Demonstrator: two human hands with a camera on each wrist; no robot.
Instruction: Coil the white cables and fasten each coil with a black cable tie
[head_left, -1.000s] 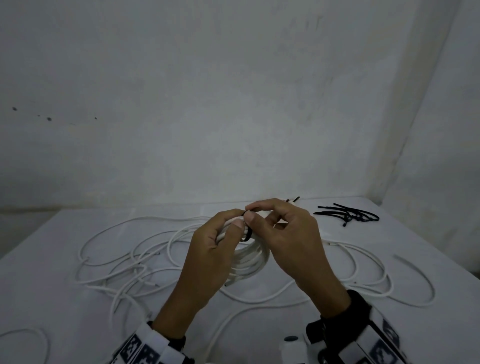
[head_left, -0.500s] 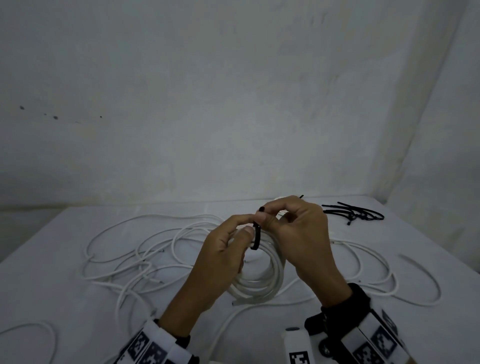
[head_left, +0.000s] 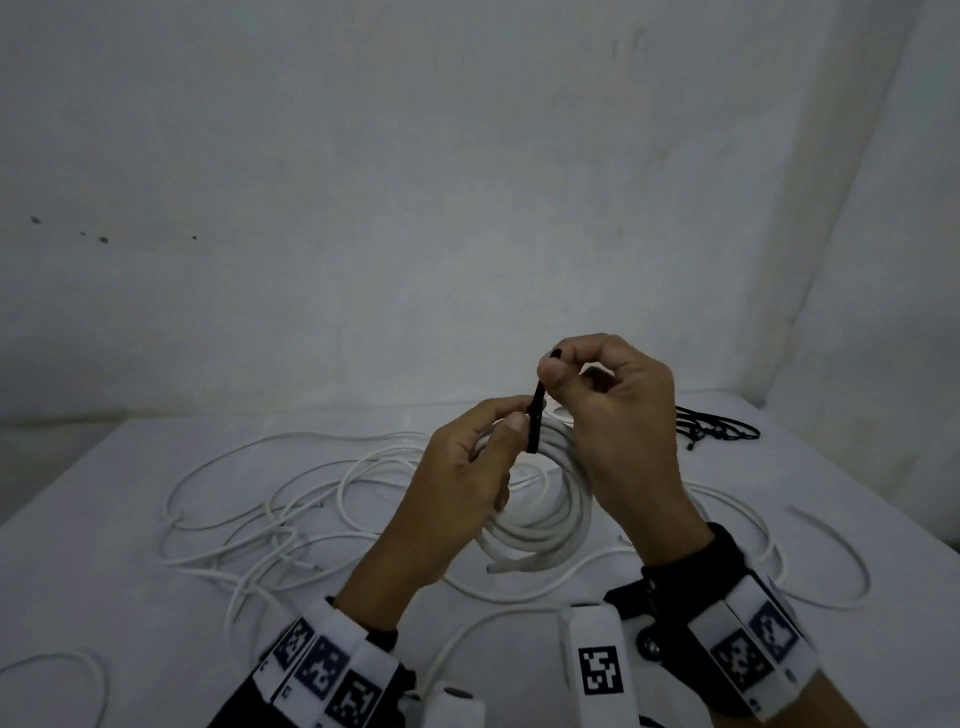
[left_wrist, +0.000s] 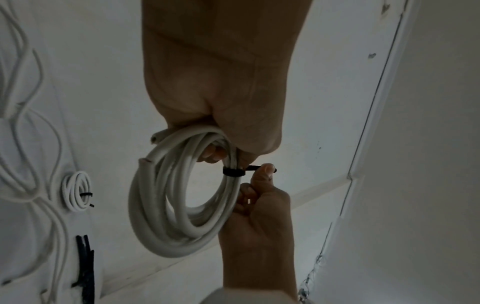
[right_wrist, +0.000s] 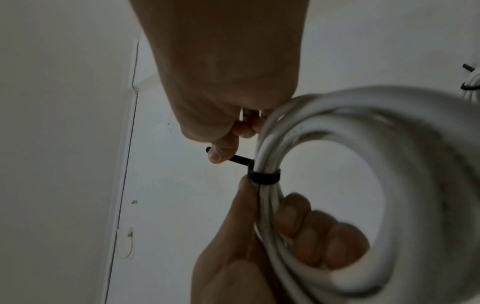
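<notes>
My left hand grips the coil above the table's middle, fingers curled through its turns and thumb pressed by the tie. My right hand pinches the tie's free tail between thumb and forefinger. A second ago both hands sat low and close over the bundle; since then the right has lifted and drawn the tail up, and the black band now sits snug round the strands. I judge this coil nearly fastened, with perhaps a last tug to come.

The cable is smooth, round and stiff, wound in several turns with two cut ends showing. The tie is a thin, flat, matte strip. Loose cables sprawl in open loops over the left side. Spare ties lie near the far right corner, and a finished coil rests beside them.
</notes>
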